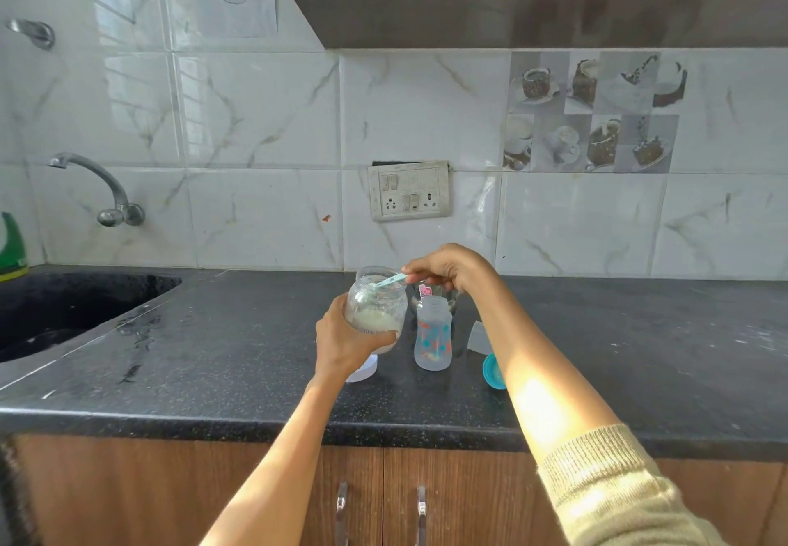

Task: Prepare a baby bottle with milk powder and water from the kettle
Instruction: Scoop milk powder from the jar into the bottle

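Closest to us are the two forearms, the right one in a pushed-up beige knit sleeve (597, 473), reaching out over the black speckled stone worktop (213, 358). That worktop is the biggest thing here, with a dark sink (64, 306) sunk into its left end.

Next down in size: the clear glass jar of pale milk powder (376, 309), lifted off the worktop and tipped a bit, with the left hand (345, 338) wrapped around its lower half. Powder only fills the bottom part. Just to its right stands the clear baby bottle with red and blue prints (433, 336), open-topped, upright, looks empty. Behind it there's something glassy, can't tell if that's the kettle. Then the white jar lid (362, 371) under the left hand, the teal bottle ring (494, 370) and a clear cap (479, 337) by the right arm.

Smallest: the light blue plastic scoop (390, 280), pinched by the right hand (447, 272), dipping into the jar mouth.

What I'd worry about: the bottle neck is narrow, so a heaped scoop carried across could dust powder over the worktop. And the right forearm hangs right above the bottle, one careless swing could knock it over.
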Tool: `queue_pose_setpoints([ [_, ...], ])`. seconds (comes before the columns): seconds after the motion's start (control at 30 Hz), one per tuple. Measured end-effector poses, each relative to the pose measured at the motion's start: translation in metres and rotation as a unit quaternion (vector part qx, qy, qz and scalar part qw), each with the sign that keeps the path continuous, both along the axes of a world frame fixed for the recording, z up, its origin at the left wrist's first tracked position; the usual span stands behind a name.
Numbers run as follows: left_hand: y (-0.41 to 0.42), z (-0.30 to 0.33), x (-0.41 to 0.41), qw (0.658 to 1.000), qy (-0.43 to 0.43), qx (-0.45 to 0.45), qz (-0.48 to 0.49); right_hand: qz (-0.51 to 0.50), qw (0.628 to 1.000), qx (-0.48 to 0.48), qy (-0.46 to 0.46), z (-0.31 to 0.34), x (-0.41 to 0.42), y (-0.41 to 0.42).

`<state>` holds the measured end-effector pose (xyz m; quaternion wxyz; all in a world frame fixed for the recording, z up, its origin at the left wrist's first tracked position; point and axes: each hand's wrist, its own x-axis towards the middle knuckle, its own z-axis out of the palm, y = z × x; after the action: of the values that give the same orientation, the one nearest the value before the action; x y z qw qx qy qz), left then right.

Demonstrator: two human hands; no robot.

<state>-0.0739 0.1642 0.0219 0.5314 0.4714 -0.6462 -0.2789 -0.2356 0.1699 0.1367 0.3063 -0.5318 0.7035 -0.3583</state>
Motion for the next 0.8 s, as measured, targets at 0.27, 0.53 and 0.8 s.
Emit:
queue_pose_setpoints([
  [0.27, -0.004, -0.001, -0.003, 1.000, 0.003, -0.014, 0.008, -0.001, 0.990, 0.016, -0.142, -0.014, -0.016, 0.000],
  [0.53, -0.005, -0.005, -0.003, 1.000, 0.006, -0.013, 0.017, -0.015, 0.985, -0.001, -0.171, -0.025, -0.025, -0.002],
  [0.8, -0.003, -0.004, -0.008, 0.999, 0.007, -0.025, 0.021, -0.021, 0.994, -0.090, -0.049, -0.014, -0.011, -0.012],
])
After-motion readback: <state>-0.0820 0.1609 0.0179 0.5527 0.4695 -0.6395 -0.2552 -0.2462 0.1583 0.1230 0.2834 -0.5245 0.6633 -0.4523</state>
